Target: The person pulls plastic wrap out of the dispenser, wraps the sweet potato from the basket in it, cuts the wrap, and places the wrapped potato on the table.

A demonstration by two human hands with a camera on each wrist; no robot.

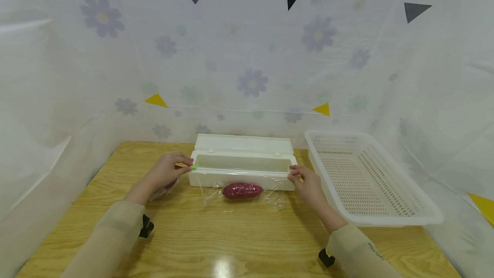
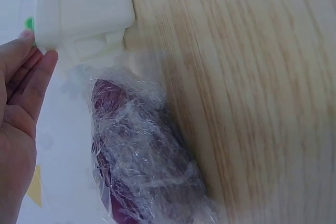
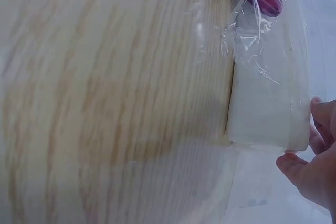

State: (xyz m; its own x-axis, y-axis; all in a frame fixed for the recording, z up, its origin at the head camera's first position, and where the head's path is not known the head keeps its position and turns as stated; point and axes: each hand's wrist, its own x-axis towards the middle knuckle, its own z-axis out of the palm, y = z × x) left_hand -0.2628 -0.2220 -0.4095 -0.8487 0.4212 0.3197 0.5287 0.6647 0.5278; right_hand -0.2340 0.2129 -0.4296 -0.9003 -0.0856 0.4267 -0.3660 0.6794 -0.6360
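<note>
A white cling film dispenser box (image 1: 243, 181) stands on the table with its lid (image 1: 244, 144) raised behind it. Clear film hangs over its front edge. A purple sweet potato (image 1: 242, 191) lies on this film in front of the box. My left hand (image 1: 164, 170) pinches the small green slide cutter (image 1: 194, 167) at the box's left end, thumb on it and fingers against the box. At the other end, my right hand (image 1: 308, 183) grips the front corner between thumb and fingers. Beside my left wrist lies another sweet potato (image 2: 142, 156), wrapped in crumpled film, partly hidden in the head view.
A white perforated plastic basket (image 1: 393, 221) stands to the right of the box, close to my right forearm. The wooden table (image 1: 216, 243) ends at a flower-patterned curtain (image 1: 251, 55) behind, with white sheeting at both sides.
</note>
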